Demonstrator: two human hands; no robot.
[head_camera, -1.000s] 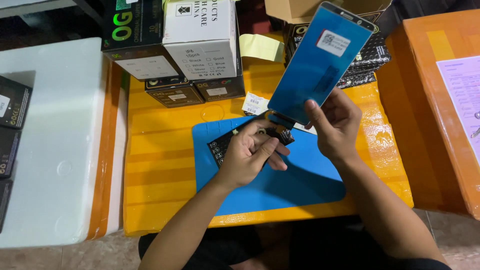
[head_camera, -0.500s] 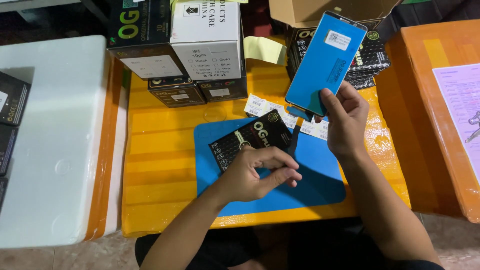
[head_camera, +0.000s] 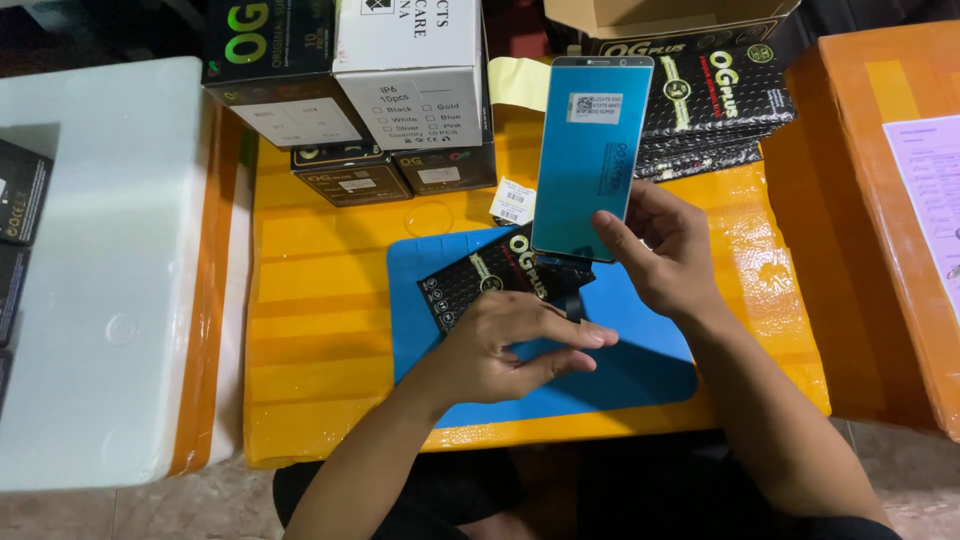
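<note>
Screen panel (head_camera: 590, 155) raised upright, right hand (head_camera: 665, 250) gripping

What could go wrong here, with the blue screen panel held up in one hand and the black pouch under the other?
1. The right hand grips the blue screen panel only by its lower edge, upright above the table; it may slip and fall.
2. A dark strip hangs from the panel's bottom near the left hand; a tug might strain it.
3. The black pouch lies loose on the blue mat and may slide.
</note>
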